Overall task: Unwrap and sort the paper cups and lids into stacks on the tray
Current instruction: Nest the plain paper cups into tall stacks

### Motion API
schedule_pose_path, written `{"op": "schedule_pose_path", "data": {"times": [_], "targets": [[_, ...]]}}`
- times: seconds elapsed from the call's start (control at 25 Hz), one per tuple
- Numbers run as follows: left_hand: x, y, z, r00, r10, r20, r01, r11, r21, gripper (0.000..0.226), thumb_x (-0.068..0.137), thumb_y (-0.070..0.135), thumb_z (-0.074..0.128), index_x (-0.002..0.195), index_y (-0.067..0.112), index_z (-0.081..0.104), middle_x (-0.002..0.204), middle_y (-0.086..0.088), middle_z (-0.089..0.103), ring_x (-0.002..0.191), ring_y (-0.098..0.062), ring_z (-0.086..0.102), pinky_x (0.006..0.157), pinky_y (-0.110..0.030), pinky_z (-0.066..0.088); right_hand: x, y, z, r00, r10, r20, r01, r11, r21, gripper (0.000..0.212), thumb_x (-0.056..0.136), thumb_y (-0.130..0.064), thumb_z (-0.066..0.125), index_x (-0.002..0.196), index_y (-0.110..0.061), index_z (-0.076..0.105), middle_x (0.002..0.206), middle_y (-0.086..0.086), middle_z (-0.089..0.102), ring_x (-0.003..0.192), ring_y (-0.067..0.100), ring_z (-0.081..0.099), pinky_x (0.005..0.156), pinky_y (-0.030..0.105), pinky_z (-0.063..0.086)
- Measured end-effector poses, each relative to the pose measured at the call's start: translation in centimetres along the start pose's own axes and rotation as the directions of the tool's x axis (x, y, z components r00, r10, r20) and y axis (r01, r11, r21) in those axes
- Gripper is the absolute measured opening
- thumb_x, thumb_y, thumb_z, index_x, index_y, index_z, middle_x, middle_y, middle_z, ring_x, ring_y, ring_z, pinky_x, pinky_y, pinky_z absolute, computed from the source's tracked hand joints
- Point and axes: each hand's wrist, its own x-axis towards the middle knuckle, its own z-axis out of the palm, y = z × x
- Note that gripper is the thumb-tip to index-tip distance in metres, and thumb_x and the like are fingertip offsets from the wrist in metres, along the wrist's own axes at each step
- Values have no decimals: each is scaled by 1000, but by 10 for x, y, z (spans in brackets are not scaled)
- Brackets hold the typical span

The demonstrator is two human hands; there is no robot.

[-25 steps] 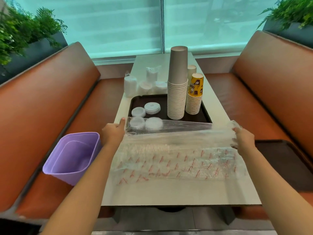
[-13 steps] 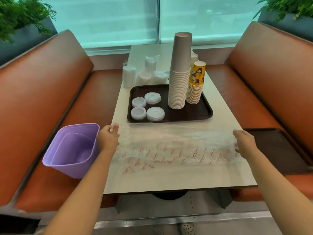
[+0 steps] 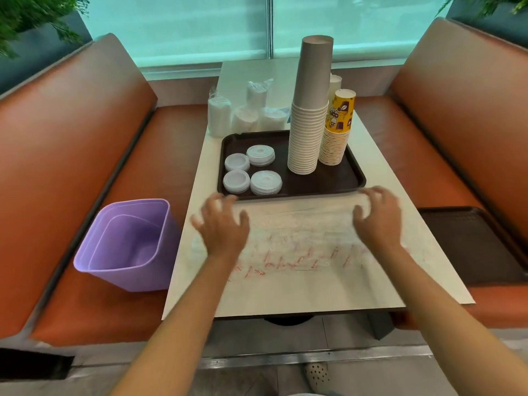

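Clear wrapper [image 3: 300, 247], red print, lying flat on the worktop [image 3: 285, 292] just in front of the dark tray [image 3: 328, 184]. Left hand [image 3: 223, 227] and right hand [image 3: 377, 218] over it, fingers spread, gripping nothing; contact blurred. On the tray: four lid stacks [image 3: 251, 170], tall brown cup stack [image 3: 308, 110], yellow cup stack [image 3: 337, 127]. Purple bin [image 3: 128, 244] on the left seat.
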Motion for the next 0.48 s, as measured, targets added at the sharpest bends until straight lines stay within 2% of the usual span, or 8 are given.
{"op": "schedule_pose_path", "data": {"times": [0.04,0.08,0.16,0.2,0.24,0.32,0.4,0.48], "targets": [[-7,18,10,983,148,106,-145,989,-32,40,87,37,45,121,21,60,136,-9,47,125,-30,44,102,-56,23,-8,-10,15,984,-156,88,156,988,11,36,80,-17,53,112,-10,66,119,19,59,112,40,54,96,48,40],[-15,32,20,928,247,278,-246,969,-37,42,92,38,38,129,26,54,145,-5,39,134,-25,35,106,-58,16,-17,-19,28,934,-245,260,257,966,-11,35,85,-19,52,117,-14,65,127,16,57,120,38,51,101,51,36],[-27,39,43,781,275,560,-366,929,54,46,99,44,26,144,36,31,157,4,15,145,-19,9,108,-64,-2,-34,-24,47,769,-159,619,280,954,-103,39,100,-28,39,138,-28,47,151,-1,34,143,24,24,112,57,12],[-30,35,51,730,231,644,-383,918,104,49,99,49,23,147,39,20,159,7,5,146,-19,0,107,-66,-7,-39,-19,53,708,-79,702,261,953,-157,42,102,-34,32,144,-35,35,156,-8,22,146,19,12,112,59,4],[-31,27,57,693,180,698,-376,916,137,54,97,55,23,148,41,12,159,7,-2,146,-20,-6,106,-66,-11,-42,-11,56,668,-15,744,233,954,-190,45,102,-39,28,147,-39,26,158,-11,13,147,17,4,112,60,-1],[-33,9,65,665,135,735,-361,919,158,63,93,64,22,148,42,3,159,6,-9,146,-21,-12,107,-60,-16,-46,5,56,656,52,753,179,958,-223,48,100,-48,26,148,-44,17,160,-12,1,147,17,-6,110,62,-7],[-34,0,66,684,126,719,-351,920,173,64,91,68,18,148,43,2,159,5,-11,146,-20,-13,109,-54,-20,-45,20,52,687,146,712,81,958,-275,50,99,-54,20,147,-47,11,159,-11,-6,146,22,-12,110,61,-9],[-34,-4,65,734,104,671,-319,925,206,65,88,70,6,148,43,3,159,4,-9,146,-19,-13,110,-50,-21,-40,35,47,734,253,630,-9,932,-363,50,98,-55,14,148,-48,8,160,-7,-6,146,28,-13,111,61,-12]]}}
